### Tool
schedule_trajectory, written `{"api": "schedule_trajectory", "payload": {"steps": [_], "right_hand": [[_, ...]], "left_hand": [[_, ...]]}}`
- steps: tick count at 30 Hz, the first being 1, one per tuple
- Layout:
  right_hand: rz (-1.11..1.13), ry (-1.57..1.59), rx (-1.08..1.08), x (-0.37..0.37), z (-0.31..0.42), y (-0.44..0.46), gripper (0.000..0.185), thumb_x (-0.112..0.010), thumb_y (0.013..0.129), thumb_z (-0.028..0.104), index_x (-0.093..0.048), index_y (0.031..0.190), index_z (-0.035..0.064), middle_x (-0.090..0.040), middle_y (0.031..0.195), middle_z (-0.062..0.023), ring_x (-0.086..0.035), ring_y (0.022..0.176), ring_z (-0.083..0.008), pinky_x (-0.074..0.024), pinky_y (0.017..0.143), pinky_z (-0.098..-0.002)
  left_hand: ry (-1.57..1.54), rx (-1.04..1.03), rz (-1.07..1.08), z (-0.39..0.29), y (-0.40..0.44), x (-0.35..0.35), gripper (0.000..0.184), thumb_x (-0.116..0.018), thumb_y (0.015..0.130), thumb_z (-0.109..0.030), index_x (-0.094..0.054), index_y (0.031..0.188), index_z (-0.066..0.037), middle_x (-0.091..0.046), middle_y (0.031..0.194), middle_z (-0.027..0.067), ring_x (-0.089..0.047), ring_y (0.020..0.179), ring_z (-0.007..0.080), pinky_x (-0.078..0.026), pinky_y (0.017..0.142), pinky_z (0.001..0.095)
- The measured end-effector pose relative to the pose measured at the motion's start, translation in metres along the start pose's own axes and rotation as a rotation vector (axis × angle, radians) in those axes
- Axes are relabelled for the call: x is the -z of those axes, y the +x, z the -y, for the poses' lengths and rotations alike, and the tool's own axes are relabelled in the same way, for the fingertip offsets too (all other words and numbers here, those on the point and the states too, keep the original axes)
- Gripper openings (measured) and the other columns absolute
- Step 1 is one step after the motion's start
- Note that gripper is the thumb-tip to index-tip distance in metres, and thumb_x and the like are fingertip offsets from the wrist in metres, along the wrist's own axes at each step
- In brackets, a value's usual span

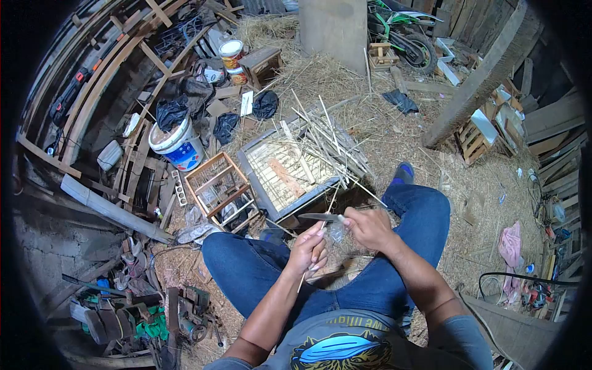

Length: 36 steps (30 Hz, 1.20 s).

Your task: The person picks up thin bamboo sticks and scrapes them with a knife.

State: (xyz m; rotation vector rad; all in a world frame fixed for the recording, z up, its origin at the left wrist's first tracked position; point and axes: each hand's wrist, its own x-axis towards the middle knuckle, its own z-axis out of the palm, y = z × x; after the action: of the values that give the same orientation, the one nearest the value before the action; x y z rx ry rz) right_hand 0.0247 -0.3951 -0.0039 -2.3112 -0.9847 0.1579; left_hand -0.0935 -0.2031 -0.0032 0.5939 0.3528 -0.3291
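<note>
My left hand (308, 251) is closed around a thin wooden stick (331, 203), which runs up past the fingers and out below the palm. In my right hand (367, 228) is a knife (319, 217), its blade pointing left and lying across the stick just above my left hand. Whether the edge bites into the wood cannot be made out. Beyond both hands stands a low framed table (290, 208) with a pile of thin sticks (333, 145) at its right side. A flat reddish-brown piece of wood (285, 175) lies on its top.
Left of the table is a small wooden slatted frame (223, 188), with a white bucket (179, 145) behind it. A slanted post (478, 77) rises at the right. A motorcycle (407, 40) stands at the back. Straw and shavings cover the floor, and tools (132, 314) lie at lower left.
</note>
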Motion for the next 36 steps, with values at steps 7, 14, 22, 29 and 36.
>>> {"api": "schedule_trajectory", "payload": {"steps": [7,14,22,29,36], "right_hand": [[0.042,-0.061,-0.135,0.001,-0.009,0.002,0.034,-0.045,0.104,0.043,-0.057,0.093,0.0136,-0.065,0.067,-0.0148,-0.066,0.064,-0.0397,-0.0481,0.058,-0.0558],[0.029,0.026,-0.020,-0.009,0.000,-0.003,0.031,-0.047,0.103,0.042,-0.055,0.092,0.0141,-0.065,0.065,-0.0135,-0.065,0.059,-0.0388,-0.0463,0.053,-0.0551],[-0.020,0.343,-0.232,-0.002,-0.003,0.000,0.034,-0.052,0.103,0.043,-0.059,0.099,0.0100,-0.064,0.071,-0.0150,-0.068,0.070,-0.0348,-0.0482,0.062,-0.0468],[-0.147,0.835,-0.255,-0.024,0.000,0.022,0.027,-0.067,0.098,0.031,-0.063,0.098,0.0046,-0.058,0.069,-0.0058,-0.051,0.064,-0.0113,-0.0428,0.060,-0.0307],[-0.059,0.087,0.006,0.007,0.032,-0.002,0.031,-0.052,0.102,0.037,-0.054,0.086,0.0107,-0.065,0.068,-0.0130,-0.066,0.062,-0.0384,-0.0461,0.052,-0.0518]], "left_hand": [[0.003,-0.002,0.044,0.011,-0.005,0.008,0.050,-0.040,0.109,-0.017,-0.030,0.159,-0.016,-0.031,0.046,-0.0022,-0.027,0.031,0.0087,-0.028,0.031,0.0247],[-0.061,0.050,0.046,0.003,-0.003,0.010,0.051,-0.038,0.109,-0.017,-0.028,0.159,-0.016,-0.032,0.045,-0.0017,-0.029,0.030,0.0095,-0.030,0.030,0.0255],[0.089,-0.009,0.114,0.013,-0.004,0.015,0.053,-0.045,0.109,-0.022,-0.030,0.159,-0.013,-0.046,0.054,0.0014,-0.032,0.033,0.0074,-0.033,0.032,0.0240],[0.313,-0.088,-0.045,0.019,0.004,0.002,0.050,-0.046,0.109,-0.019,-0.035,0.157,-0.010,-0.059,0.064,0.0057,-0.036,0.033,0.0083,-0.034,0.033,0.0239],[0.295,-0.155,-0.119,0.011,0.011,0.001,0.051,-0.045,0.109,-0.022,-0.034,0.156,-0.008,-0.048,0.054,0.0010,-0.037,0.033,0.0101,-0.037,0.036,0.0255]]}}
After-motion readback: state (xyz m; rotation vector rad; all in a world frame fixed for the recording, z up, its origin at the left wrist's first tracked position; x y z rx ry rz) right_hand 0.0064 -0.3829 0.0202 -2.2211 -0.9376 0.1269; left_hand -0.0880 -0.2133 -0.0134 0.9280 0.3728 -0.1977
